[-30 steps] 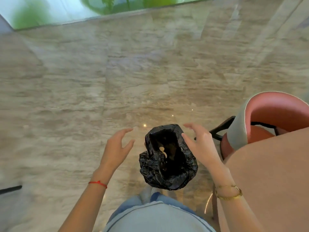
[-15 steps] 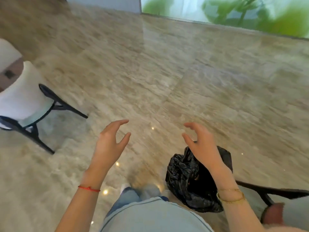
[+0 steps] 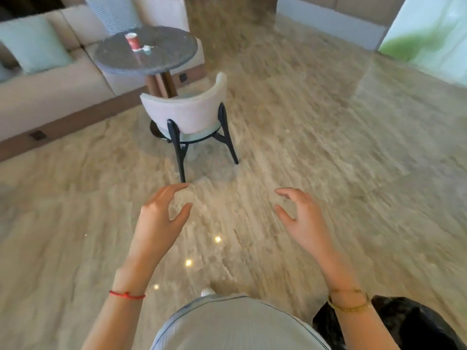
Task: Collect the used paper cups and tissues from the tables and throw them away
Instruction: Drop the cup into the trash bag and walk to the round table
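Observation:
A red paper cup [image 3: 132, 41] stands on a round dark table [image 3: 166, 58] at the far upper left. A small crumpled white tissue [image 3: 147, 48] lies just right of the cup. The black bin bag [image 3: 401, 322] sits on the floor at the bottom right, partly hidden behind my right forearm. My left hand [image 3: 160, 218] and my right hand [image 3: 302, 218] hang in front of me over the floor, fingers loosely curved, both holding nothing and far from the cup.
A pale upholstered chair [image 3: 188, 114] with dark legs stands between me and the table. A beige sofa [image 3: 50, 92] with a green cushion [image 3: 32, 44] runs behind it on the left. Marble floor [image 3: 328, 147] spreads to the right up to a window.
The view has swung left, away from the bin bag, which slid to the bottom right corner. The table with the cup and the chair came into sight. Both hands stay empty.

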`<action>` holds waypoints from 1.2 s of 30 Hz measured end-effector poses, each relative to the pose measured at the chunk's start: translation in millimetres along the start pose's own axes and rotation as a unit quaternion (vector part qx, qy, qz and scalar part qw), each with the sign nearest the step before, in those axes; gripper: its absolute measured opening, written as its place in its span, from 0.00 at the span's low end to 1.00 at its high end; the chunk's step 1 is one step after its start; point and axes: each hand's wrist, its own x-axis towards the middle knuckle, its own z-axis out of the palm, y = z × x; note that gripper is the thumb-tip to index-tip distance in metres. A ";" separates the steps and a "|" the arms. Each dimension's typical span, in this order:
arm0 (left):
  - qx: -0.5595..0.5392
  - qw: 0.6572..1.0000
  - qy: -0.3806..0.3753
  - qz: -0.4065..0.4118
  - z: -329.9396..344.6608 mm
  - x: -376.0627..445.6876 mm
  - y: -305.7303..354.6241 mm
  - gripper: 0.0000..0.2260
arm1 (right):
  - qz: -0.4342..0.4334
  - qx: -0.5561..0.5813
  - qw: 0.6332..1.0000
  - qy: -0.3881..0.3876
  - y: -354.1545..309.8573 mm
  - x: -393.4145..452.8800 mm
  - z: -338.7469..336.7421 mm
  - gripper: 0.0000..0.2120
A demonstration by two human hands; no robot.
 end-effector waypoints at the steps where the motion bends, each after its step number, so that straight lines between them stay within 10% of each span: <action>1: 0.004 1.000 0.011 -0.013 -14.7 1.7 -16.1 0.17 | -0.016 0.003 1.000 -0.010 -15.3 13.2 14.4 0.16; 18: 0.056 0.966 0.161 -0.197 -153.9 49.0 -200.2 0.18 | -0.210 0.031 0.960 -0.181 -208.1 210.9 209.2 0.15; 36: 0.079 0.949 0.205 -0.226 -254.9 348.5 -373.7 0.17 | -0.261 0.043 0.945 -0.194 -353.5 546.1 348.0 0.15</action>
